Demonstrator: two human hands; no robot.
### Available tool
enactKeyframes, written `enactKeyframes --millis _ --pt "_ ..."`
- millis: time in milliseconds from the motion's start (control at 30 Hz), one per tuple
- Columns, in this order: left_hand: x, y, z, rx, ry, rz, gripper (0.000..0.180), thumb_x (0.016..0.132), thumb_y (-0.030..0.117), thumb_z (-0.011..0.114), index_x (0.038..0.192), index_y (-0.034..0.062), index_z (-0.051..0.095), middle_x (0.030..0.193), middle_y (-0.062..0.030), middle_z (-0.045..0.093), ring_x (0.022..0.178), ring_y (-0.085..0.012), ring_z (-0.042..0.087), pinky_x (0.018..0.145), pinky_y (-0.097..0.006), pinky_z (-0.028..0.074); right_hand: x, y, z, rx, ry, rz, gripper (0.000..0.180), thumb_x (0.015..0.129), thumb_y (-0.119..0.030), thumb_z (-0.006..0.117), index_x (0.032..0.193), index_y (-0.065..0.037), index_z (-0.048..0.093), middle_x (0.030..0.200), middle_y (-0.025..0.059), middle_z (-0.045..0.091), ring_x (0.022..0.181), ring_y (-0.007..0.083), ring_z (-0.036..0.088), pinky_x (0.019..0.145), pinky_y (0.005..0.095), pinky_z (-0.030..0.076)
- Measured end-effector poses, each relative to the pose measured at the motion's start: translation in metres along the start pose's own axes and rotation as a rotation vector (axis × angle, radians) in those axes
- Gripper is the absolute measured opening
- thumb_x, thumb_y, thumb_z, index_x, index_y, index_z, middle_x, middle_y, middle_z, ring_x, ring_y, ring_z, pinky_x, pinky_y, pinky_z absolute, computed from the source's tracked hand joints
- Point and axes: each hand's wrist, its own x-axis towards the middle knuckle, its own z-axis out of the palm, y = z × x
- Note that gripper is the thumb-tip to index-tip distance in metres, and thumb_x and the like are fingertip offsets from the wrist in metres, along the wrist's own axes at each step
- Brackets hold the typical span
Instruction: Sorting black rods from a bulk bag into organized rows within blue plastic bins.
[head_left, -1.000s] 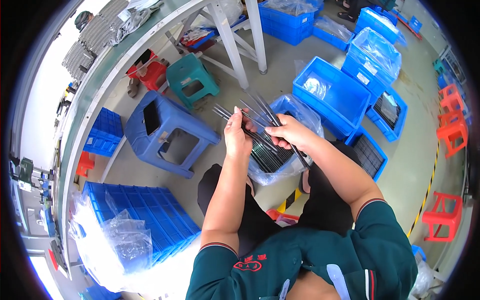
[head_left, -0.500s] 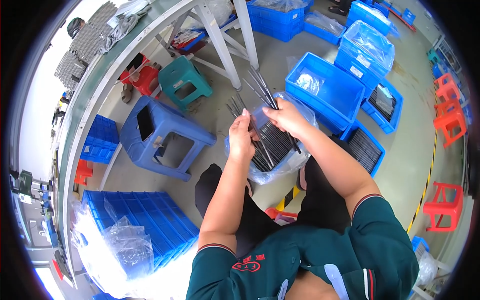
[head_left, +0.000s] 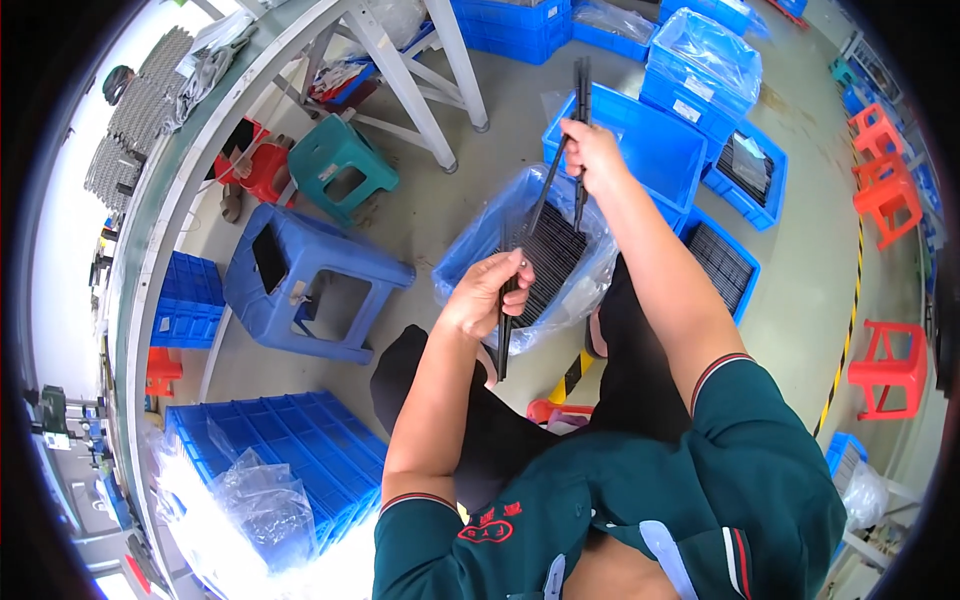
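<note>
My left hand [head_left: 487,296] grips a bundle of thin black strips [head_left: 504,325] held upright over the near edge of a blue bin lined with a clear plastic bag [head_left: 470,248]. My right hand [head_left: 594,155] is raised past the bin's far side and pinches two or three long black strips [head_left: 577,110] that hang down toward the stack of black strips [head_left: 553,260] lying in the bin. The two hands are well apart.
A blue plastic stool [head_left: 305,285] stands to the left, with a green stool [head_left: 338,170] and a red one [head_left: 250,165] beyond it by a white table leg [head_left: 400,75]. Blue bins [head_left: 650,140] surround the spot, one holding black grids [head_left: 720,265]. Red stools [head_left: 885,365] stand right.
My hands were together on one bundle over the bin. Now my right hand has lifted away and farther out with a few strips, while my left hand dropped nearer with the rest.
</note>
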Motion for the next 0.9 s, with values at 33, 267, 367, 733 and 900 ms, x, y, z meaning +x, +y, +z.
enactKeyframes --millis 33,267,367,733,900 --pt "-0.003 0.002 -0.002 -0.038 0.023 0.019 0.031 0.089 0.035 0.056 0.079 0.0055 0.053 0.074 -0.0018 0.047 0.058 -0.0108 0.041 0.050 -0.023 0.034 0.001 -0.002 -0.002 -0.003 -0.049 0.013 0.019 0.082 -0.020 0.060 0.070 -0.008 0.050 0.051 -0.0033 0.038 0.038 0.0080 0.032 0.035 0.0248 0.025" --pt "0.004 0.011 -0.007 -0.163 0.012 0.118 0.030 0.087 0.034 0.059 0.084 0.0040 0.056 0.084 -0.0080 0.058 0.079 -0.0241 0.059 0.073 -0.043 0.053 -0.054 0.036 0.029 -0.302 -0.353 0.168 0.024 0.080 -0.026 0.066 0.080 -0.005 0.054 0.059 0.0015 0.047 0.040 0.0091 0.039 0.033 0.0242 0.026" --pt "0.003 0.010 -0.008 -0.072 0.026 0.160 0.032 0.087 0.037 0.057 0.083 0.0058 0.055 0.091 -0.0104 0.058 0.084 -0.0245 0.060 0.074 -0.043 0.052 -0.074 0.053 0.044 -0.325 -0.479 0.248 0.021 0.082 -0.021 0.064 0.077 -0.002 0.055 0.054 0.0045 0.054 0.039 0.0111 0.047 0.034 0.0247 0.032" --pt "0.001 0.020 -0.030 -0.238 0.331 0.291 0.029 0.088 0.034 0.058 0.079 0.0060 0.056 0.069 0.0000 0.044 0.049 -0.0081 0.035 0.043 -0.022 0.030 -0.082 0.038 0.049 -0.959 -0.468 -0.189 0.033 0.088 -0.030 0.054 0.086 0.002 0.055 0.060 0.0089 0.060 0.050 0.0139 0.058 0.047 0.0271 0.045" --pt "0.003 0.032 -0.041 -0.366 0.579 0.488 0.029 0.090 0.034 0.055 0.083 0.0057 0.054 0.069 0.0000 0.042 0.052 -0.0090 0.035 0.046 -0.024 0.032 -0.099 0.034 0.043 -0.692 -0.613 0.223 0.023 0.091 -0.024 0.050 0.099 -0.003 0.048 0.062 0.0045 0.057 0.043 0.0085 0.047 0.038 0.0225 0.036"
